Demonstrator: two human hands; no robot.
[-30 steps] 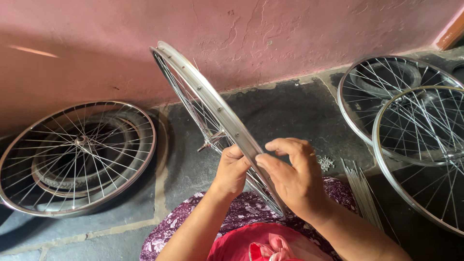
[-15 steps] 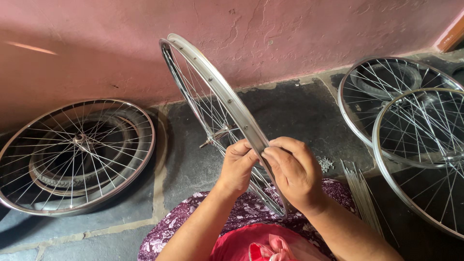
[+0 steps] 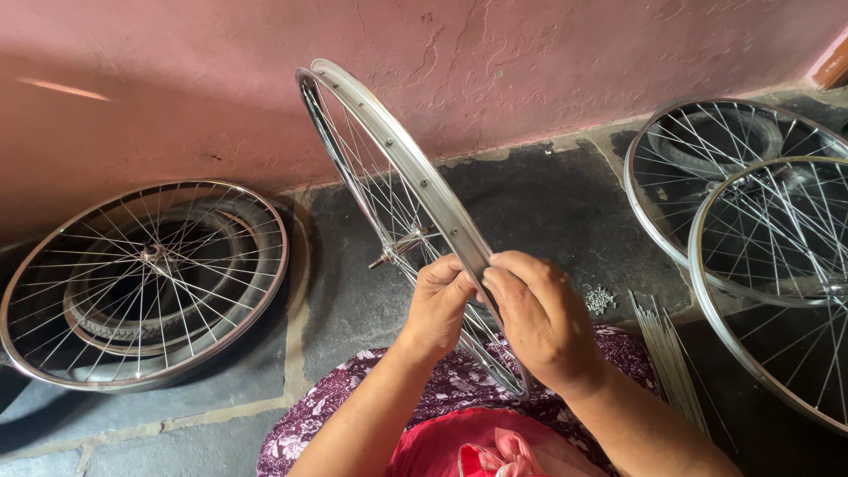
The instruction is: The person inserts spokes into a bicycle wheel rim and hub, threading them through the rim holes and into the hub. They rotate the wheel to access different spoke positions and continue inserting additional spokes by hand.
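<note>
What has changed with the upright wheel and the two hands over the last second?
The upright wheel rim appears to have turned a little, and both hands shifted slightly along it: left hand, right hand. Both kept their pinch on the rim throughout. The wheels lying on the floor, the loose spokes and the wall stayed put.

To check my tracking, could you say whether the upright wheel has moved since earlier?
Yes: the upright wheel shifted slightly right at its top, away from the left floor wheel.
</note>
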